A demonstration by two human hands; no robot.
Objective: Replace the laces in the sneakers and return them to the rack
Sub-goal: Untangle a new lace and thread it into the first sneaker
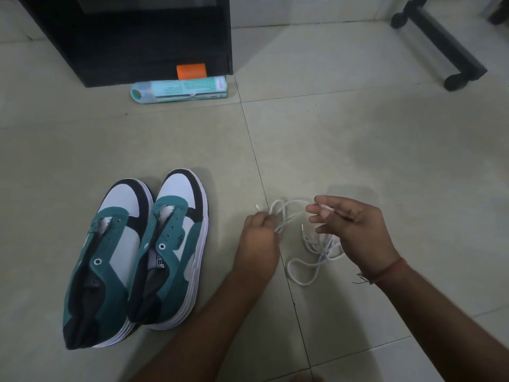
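Two green and white sneakers (pixel 132 260) side by side on the floor at 8 o'clock, no laces in them, white laces (pixel 308 244) at 4 o'clock, left hand (pixel 259 238) and right hand (pixel 355 230) apart, each pinching a lace, black rack (pixel 132 37) at 11 o'clock.

Single head cam, wide-angle, looks fwd and down at floor (pixel 358 133) (close range, near hands); no 2nd view.

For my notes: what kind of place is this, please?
Probably a room in a home: a tiled floor, a dark cabinet, a pair of sneakers and both hands untangling white laces.
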